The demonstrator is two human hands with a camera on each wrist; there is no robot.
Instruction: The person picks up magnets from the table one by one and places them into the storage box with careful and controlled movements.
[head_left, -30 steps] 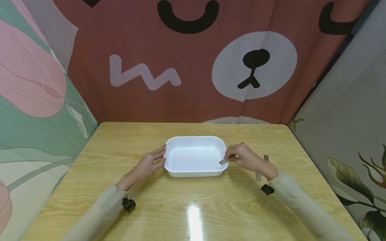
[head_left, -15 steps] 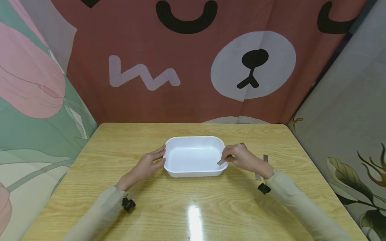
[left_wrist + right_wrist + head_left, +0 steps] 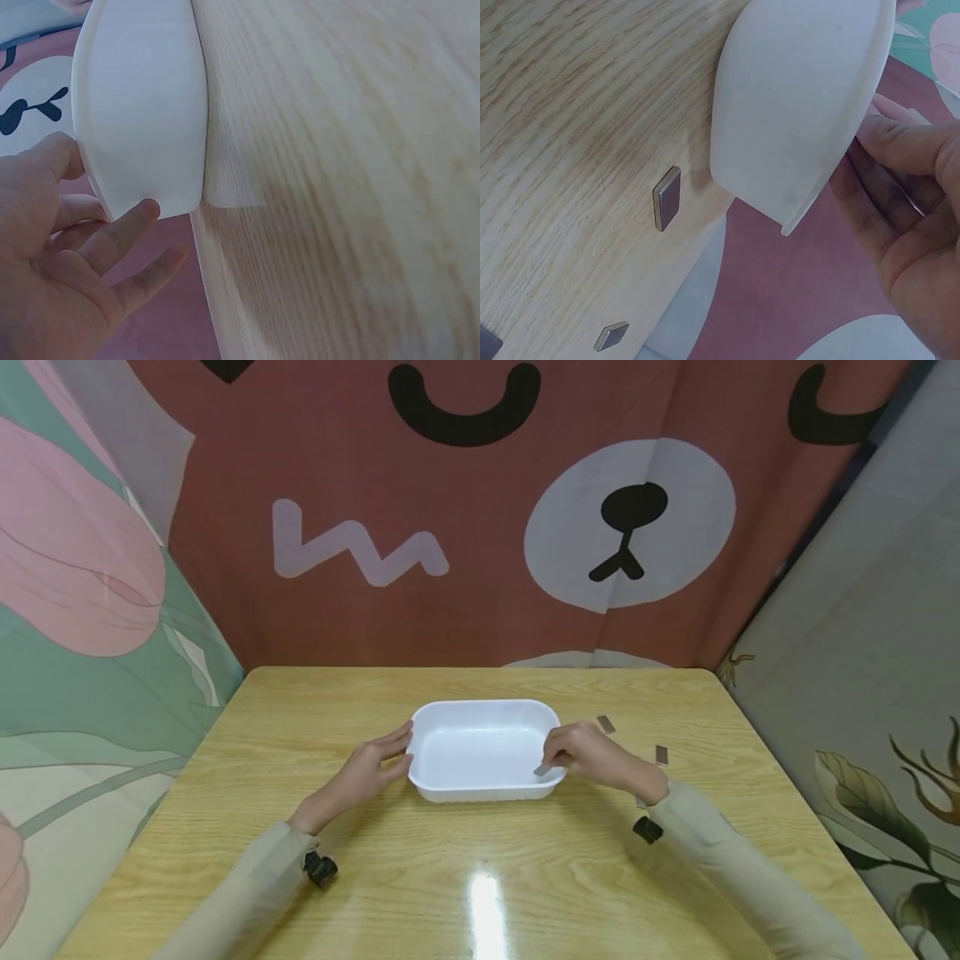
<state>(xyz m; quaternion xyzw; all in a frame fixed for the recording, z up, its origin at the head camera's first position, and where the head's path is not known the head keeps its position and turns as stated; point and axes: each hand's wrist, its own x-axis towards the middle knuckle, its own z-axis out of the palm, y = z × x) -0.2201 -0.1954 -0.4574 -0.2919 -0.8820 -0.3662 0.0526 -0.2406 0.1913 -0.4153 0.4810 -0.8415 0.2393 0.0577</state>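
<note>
A white oblong plastic basin (image 3: 480, 789) stands in the middle of the table, seen from outside in both wrist views. Against its left end rest the fairly straight fingers of my left hand (image 3: 369, 770); in the left wrist view that hand (image 3: 67, 247) touches the basin's outer wall (image 3: 146, 112). Over the right rim, my right hand (image 3: 588, 753) pinches a small flat grey rectangular piece (image 3: 542, 769), low inside the basin's right end. In the right wrist view the basin wall (image 3: 795, 105) partly covers the right hand's (image 3: 907, 180) fingertips and hides the piece.
Similar small flat pieces lie on the table right of the basin: one farther back (image 3: 606, 724), another near the right forearm (image 3: 662, 755), and a third (image 3: 640, 802) partly covered by the wrist. A patterned curtain (image 3: 480, 618) hangs behind the table.
My right hand has moved slightly left, carrying the pinched piece farther over the basin's inside. More of the piece lying farther back shows now. The left hand and basin hold still.
</note>
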